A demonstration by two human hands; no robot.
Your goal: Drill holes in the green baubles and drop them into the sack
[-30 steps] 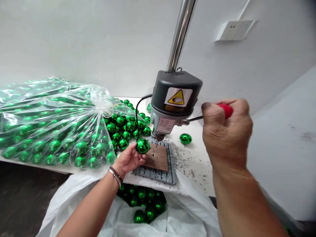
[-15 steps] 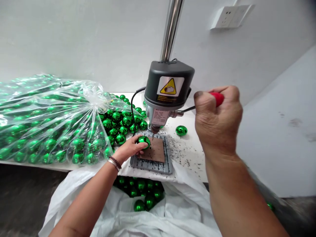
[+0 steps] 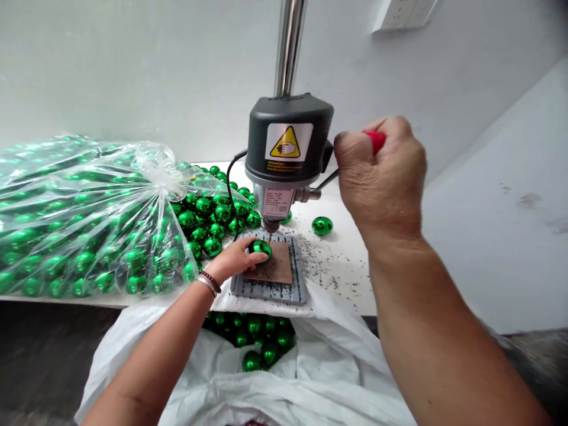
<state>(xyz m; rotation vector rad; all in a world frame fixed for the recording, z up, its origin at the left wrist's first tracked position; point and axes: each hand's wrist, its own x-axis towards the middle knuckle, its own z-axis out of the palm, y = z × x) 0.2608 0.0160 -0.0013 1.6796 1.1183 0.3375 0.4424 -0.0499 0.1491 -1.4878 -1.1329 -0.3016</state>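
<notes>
My left hand (image 3: 236, 258) grips a shiny green ball (image 3: 261, 249) over the brown board (image 3: 277, 269) on the drill press's grey base (image 3: 290, 294). The ball sits beside the thin drill bit (image 3: 270, 236); whether they touch I cannot tell. Up on the right, my right hand (image 3: 381, 174) is wrapped round the red-ended lever (image 3: 375, 142) of the drill press (image 3: 288, 139). The dark motor housing carries a yellow warning label.
A clear plastic bag (image 3: 162, 183) full of green balls lies on the left of the white table (image 3: 350, 260). Loose balls (image 3: 203, 206) spill beside it, and one ball (image 3: 322, 225) lies to the right. Dark shavings dot the tabletop. Below, a white sack (image 3: 319, 367) holds more balls.
My right hand has lifted the lever somewhat, judged against the drill press. My left hand and the ball have shifted slightly toward the bit. The whole view has also moved a little.
</notes>
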